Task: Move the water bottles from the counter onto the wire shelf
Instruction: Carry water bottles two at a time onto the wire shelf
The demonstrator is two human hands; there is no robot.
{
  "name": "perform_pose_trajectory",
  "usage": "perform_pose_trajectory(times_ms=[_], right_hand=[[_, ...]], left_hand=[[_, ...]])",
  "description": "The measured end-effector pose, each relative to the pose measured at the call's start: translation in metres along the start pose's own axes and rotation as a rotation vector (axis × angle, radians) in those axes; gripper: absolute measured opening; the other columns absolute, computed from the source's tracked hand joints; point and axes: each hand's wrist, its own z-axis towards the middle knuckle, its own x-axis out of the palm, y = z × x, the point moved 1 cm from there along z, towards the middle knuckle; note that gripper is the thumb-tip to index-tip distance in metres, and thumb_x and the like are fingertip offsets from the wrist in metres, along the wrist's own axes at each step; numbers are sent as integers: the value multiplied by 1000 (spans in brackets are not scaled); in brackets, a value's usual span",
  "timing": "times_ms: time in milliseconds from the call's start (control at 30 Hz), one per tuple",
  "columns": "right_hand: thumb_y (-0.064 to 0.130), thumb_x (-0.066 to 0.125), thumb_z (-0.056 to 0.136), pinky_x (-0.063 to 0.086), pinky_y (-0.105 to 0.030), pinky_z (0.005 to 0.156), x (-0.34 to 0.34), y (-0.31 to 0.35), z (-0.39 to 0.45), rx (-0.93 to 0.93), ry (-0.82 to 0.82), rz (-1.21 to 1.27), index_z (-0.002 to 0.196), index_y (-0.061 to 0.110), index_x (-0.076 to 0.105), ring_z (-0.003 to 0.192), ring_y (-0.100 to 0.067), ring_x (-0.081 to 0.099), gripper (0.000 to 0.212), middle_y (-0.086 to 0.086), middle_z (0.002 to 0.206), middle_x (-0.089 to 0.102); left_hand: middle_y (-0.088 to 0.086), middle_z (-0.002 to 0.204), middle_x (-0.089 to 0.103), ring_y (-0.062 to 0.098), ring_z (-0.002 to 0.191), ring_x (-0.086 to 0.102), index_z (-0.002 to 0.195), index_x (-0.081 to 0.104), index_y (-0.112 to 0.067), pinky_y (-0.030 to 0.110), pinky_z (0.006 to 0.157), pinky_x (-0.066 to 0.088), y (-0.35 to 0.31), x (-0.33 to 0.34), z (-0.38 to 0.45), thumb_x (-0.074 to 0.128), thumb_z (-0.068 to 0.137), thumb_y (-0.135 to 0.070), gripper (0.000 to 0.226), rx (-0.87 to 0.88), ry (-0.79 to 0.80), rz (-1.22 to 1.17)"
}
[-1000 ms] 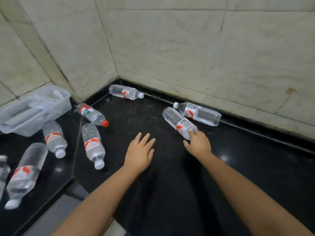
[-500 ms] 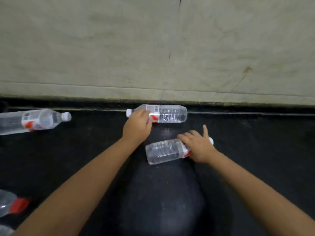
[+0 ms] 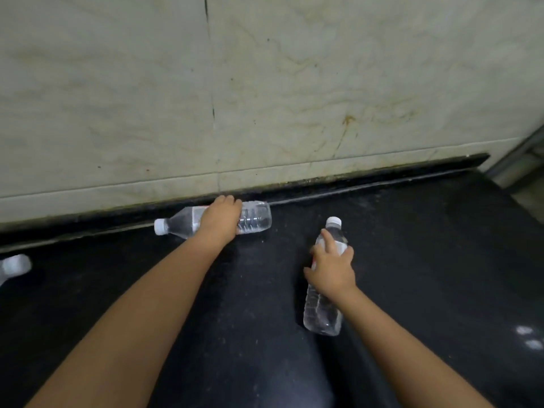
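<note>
Two clear water bottles with white caps are on the black counter (image 3: 426, 260). The far bottle (image 3: 254, 217) lies along the wall with its cap to the left; my left hand (image 3: 220, 219) grips it around the middle, covering its label. The near bottle (image 3: 322, 313) points its cap away from me, and my right hand (image 3: 331, 270) holds it around the upper part, index finger stretched along the neck. Whether it is lifted off the counter I cannot tell.
The end of another bottle (image 3: 14, 265) shows at the left edge. A pale tiled wall (image 3: 265, 98) runs along the back of the counter. A grey metal frame (image 3: 518, 154) stands at the far right, past the counter's end.
The view has swung right. My left hand slid from the far bottle's neck to its middle. My right hand turned the near bottle so that its cap points away from me.
</note>
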Motion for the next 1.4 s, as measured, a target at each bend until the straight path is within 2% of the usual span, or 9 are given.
perform_pose_trajectory(times_ms=[200, 367, 467, 567, 667, 733, 800, 1167, 1400], right_hand=[[18, 61, 79, 34, -45, 105, -4, -10, -10, -130, 44, -4, 145, 23, 15, 141, -38, 5, 80, -2, 157, -14], [23, 69, 73, 39, -39, 101, -5, -11, -31, -274, 193, -131, 147, 29, 2, 134, -37, 28, 100, -12, 156, -7], [32, 66, 76, 44, -41, 96, 2, -5, -40, -267, 135, -183, 146, 30, 6, 125, -37, 38, 93, -16, 149, 14], [46, 59, 82, 46, -39, 91, 8, -2, -45, -201, 58, -225, 146, 32, 6, 116, -33, 46, 84, -16, 137, 29], [46, 50, 88, 47, -39, 88, 12, 1, -48, -206, 5, -234, 145, 37, 1, 114, -32, 47, 76, -16, 138, 29], [46, 48, 88, 47, -39, 88, 13, 0, -48, -213, 2, -236, 145, 39, 0, 115, -32, 46, 75, -15, 141, 27], [46, 49, 88, 46, -40, 90, 12, -2, -46, -204, 10, -219, 145, 39, 1, 117, -32, 46, 74, -15, 142, 26], [41, 52, 87, 46, -38, 90, 15, -5, -47, -207, -52, -168, 145, 37, 10, 116, -31, 47, 71, -14, 137, 33], [37, 53, 88, 44, -40, 92, 14, -11, -60, -263, -61, -123, 144, 35, 13, 118, -33, 45, 69, -14, 139, 32]], left_hand=[[9, 119, 55, 26, 115, 51, 122, 52, -10, 33, 95, 39, 8, -9, -51, 65, 79, -10, 45, 324, 196, -69], [14, 115, 62, 24, 113, 54, 110, 61, -1, 30, 103, 38, 1, -7, -111, 57, 76, 6, 36, 444, 430, -234], [6, 133, 56, 12, 131, 40, 116, 63, -7, 17, 107, 25, -5, -8, -134, 48, 81, 8, 41, 288, 552, -356], [5, 126, 61, 11, 122, 50, 112, 65, -8, 13, 94, 32, -7, -15, -145, 50, 87, -1, 31, 126, 517, -481], [7, 149, 34, 26, 139, 29, 141, 31, -17, 36, 109, 28, -15, -8, -143, 59, 85, -22, 63, -129, 209, -347], [11, 156, 6, 34, 143, 10, 147, 4, -23, 51, 114, 17, -22, -2, -141, 58, 84, -34, 84, -423, 219, -350], [17, 155, 0, 39, 139, 16, 147, -3, -26, 51, 112, 23, -31, 7, -138, 56, 85, -35, 86, -597, 247, -502], [22, 135, 32, 37, 119, 44, 145, 4, -38, 43, 96, 43, -38, 26, -137, 57, 86, -39, 80, -693, 100, -454], [23, 133, 36, 37, 116, 47, 146, 5, -37, 42, 95, 44, -58, 19, -172, 55, 89, -35, 76, -539, 108, -367]])
